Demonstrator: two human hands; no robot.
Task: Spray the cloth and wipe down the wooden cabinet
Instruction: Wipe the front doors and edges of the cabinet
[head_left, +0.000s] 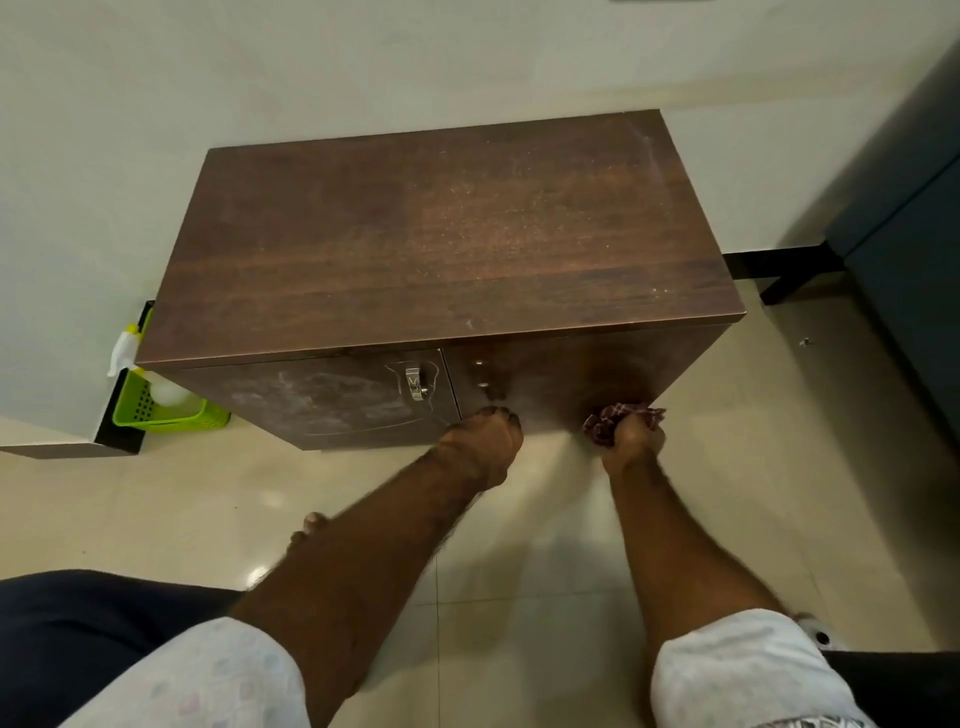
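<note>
A low dark wooden cabinet (441, 244) stands against the wall, its top dusty toward the right. My right hand (631, 441) grips a bunched maroon patterned cloth (618, 415) and holds it against the lower part of the right door. My left hand (488, 441) sits at the bottom edge of the front, near where the two doors meet, fingers curled; whether it holds the door edge is unclear. The left door carries a metal handle (415, 382) and pale smears. A white spray bottle (130, 353) with a yellow nozzle stands in a green basket (171, 415) left of the cabinet.
Glossy cream floor tiles (545, 545) lie in front of the cabinet. A dark grey piece of furniture (904, 218) with a black leg stands at the right. My knees in dark trousers fill the lower corners.
</note>
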